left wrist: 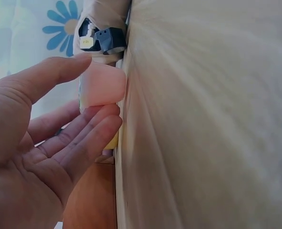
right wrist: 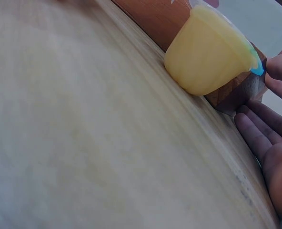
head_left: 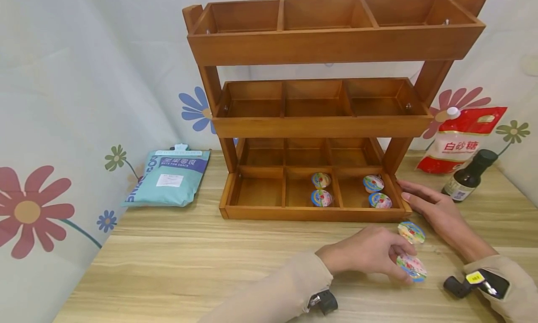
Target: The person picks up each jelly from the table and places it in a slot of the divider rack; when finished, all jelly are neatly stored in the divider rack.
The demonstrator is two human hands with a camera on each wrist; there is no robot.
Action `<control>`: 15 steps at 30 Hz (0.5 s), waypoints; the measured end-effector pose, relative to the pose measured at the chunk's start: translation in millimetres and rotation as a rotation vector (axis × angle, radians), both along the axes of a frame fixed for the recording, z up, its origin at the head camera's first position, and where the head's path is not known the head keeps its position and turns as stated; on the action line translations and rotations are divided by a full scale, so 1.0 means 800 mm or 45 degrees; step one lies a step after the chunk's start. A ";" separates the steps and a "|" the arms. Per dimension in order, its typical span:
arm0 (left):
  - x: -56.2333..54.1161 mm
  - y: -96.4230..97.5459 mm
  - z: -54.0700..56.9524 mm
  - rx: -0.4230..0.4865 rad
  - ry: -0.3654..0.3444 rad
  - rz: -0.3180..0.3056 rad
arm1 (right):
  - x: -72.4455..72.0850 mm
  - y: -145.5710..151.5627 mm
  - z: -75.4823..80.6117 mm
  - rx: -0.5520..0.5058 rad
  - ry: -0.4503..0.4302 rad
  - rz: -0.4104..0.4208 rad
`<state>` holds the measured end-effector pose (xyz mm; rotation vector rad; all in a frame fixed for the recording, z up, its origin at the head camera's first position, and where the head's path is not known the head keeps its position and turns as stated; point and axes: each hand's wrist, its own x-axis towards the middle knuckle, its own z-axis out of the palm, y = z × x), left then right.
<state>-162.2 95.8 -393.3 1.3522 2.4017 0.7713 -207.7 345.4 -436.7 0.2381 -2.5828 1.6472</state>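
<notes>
My left hand (head_left: pixel 370 250) is at the front right of the table, its thumb and fingers around a pink jelly cup (left wrist: pixel 105 85) with a printed lid. Just behind it stands a yellow jelly cup (head_left: pixel 411 233), near the front right corner of a three-tier wooden rack (head_left: pixel 315 214). The fingers of my right hand (head_left: pixel 437 211) rest fairly straight against that corner of the rack. Two jelly cups (head_left: pixel 322 198) sit in the bottom tier's front middle compartment, and two more jelly cups (head_left: pixel 380 200) in the front right one.
A teal snack bag (head_left: pixel 168 180) with a clip lies left of the rack. On the right stand a red and white sugar bag (head_left: pixel 458 141) and a dark sauce bottle (head_left: pixel 468 176), close behind my right hand. Flowered cloth hangs behind the table.
</notes>
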 end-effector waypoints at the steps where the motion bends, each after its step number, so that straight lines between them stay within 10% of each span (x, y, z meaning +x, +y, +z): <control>1: 0.000 0.000 0.000 0.003 -0.006 -0.003 | 0.000 0.000 0.000 -0.006 0.001 0.002; 15: -0.005 -0.018 0.017 0.103 -0.021 0.024 | 0.000 0.000 0.001 0.012 0.013 -0.006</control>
